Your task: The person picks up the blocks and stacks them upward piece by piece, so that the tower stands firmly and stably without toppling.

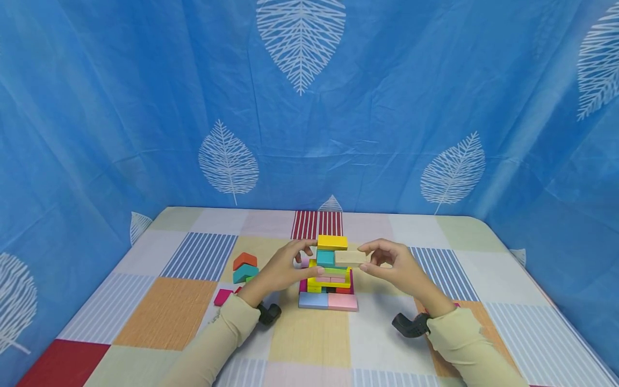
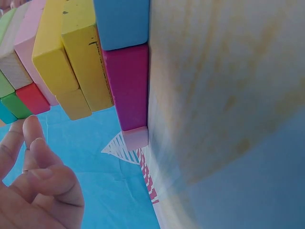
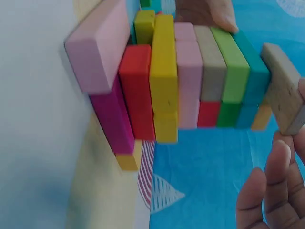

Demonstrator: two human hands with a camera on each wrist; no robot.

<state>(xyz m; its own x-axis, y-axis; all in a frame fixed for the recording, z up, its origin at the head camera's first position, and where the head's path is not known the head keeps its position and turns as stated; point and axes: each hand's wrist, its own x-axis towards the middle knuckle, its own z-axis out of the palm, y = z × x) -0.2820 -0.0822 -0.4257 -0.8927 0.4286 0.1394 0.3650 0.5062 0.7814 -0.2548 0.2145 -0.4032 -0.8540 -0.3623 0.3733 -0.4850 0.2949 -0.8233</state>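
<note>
A tower of coloured wooden blocks point(image 1: 331, 276) stands on the cloth. My left hand point(image 1: 288, 264) is at its left side, thumb near the light green layer. In the left wrist view its bent fingertips point(image 2: 32, 125) reach a green block point(image 2: 18, 105); a firm grip is not visible. To the right of the upper tower, my right hand point(image 1: 393, 263) pinches a plain wooden block point(image 1: 350, 258) between thumb and fingers. That block overlaps the teal block point(image 1: 325, 258) in the head view, and a yellow block point(image 1: 332, 242) lies on top.
Orange point(image 1: 245, 260) and teal wedge-shaped blocks point(image 1: 245, 273) sit left of the tower, with a magenta block point(image 1: 223, 297) closer to me. Blue point(image 1: 313, 300) and pink blocks point(image 1: 343, 301) lie at the tower's front base. A blue curtain point(image 1: 377, 134) hangs behind the table.
</note>
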